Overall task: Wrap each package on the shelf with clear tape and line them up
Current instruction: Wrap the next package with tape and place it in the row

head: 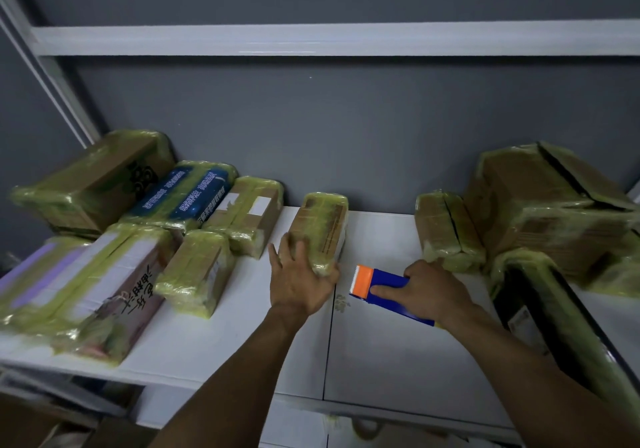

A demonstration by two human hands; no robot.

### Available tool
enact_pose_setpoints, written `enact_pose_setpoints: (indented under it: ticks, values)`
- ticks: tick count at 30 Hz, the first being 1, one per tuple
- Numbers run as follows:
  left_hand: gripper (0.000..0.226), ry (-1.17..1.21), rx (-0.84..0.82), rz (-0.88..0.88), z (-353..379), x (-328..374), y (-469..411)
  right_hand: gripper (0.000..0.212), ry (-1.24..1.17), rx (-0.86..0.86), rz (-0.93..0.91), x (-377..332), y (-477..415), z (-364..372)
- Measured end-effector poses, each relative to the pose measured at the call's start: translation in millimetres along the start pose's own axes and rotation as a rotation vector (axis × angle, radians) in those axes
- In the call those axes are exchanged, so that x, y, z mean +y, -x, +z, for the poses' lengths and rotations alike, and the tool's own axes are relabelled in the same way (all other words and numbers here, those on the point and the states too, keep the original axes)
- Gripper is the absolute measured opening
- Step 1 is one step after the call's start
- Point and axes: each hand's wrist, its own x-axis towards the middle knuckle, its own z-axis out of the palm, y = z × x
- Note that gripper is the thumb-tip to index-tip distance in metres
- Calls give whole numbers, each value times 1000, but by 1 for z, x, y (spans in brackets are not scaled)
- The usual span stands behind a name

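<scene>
A small tape-wrapped brown package [323, 226] lies in the middle of the white shelf [242, 336]. My left hand [299, 278] grips its near end, fingers on top and thumb curled round the right corner. To the right, my right hand [427, 290] holds a blue tape dispenser [384, 291] with an orange toothed cutter, index finger stretched along its side, just above the shelf. Several wrapped packages lie at the left, among them a blue-printed package [183, 194] and a white and purple package [86, 285].
More wrapped boxes are stacked at the right, a small wrapped box [446, 229] and a large carton [543, 205]. A dark wrapped parcel [554, 326] leans at the right front. A grey wall stands behind. An upper shelf rail [311, 40] crosses overhead.
</scene>
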Motion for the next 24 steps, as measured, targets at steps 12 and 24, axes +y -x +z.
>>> enact_pose_setpoints:
  ticks: [12, 24]
  values:
    - [91, 21, -28, 25, -10, -9, 20, 76, 53, -39, -27, -18, 0, 9]
    - [96, -39, -83, -2, -10, -2, 31, 72, 135, 45, -54, -23, 15, 26]
